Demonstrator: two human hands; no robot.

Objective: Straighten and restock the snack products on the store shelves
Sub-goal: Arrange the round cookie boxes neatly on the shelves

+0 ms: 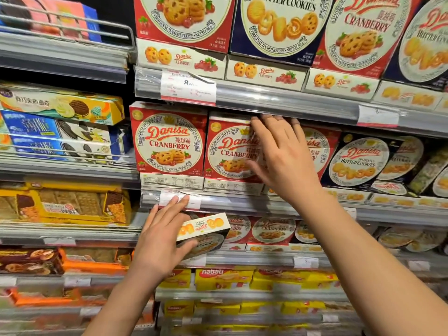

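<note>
My left hand [162,235] holds a Danisa butter cookies box [206,229], thumb under it and fingers over its top, in front of the lower shelf. My right hand [281,156] lies with straight fingers against the face of a red Danisa cranberry box [229,146] on the middle shelf, fingertips near the upper shelf rail. Another red cranberry box [168,139] stands upright to its left. A dark blue butter cookies box [356,161] stands to the right, leaning.
The shelf above carries large cranberry and butter cookie boxes [278,23] over flat-lying ones. A price tag [188,87] hangs on the rail [278,100]. Left bays hold sandwich biscuit packs [60,105] and wafer boxes [72,204]. Yellow Nabati packs [223,277] sit below.
</note>
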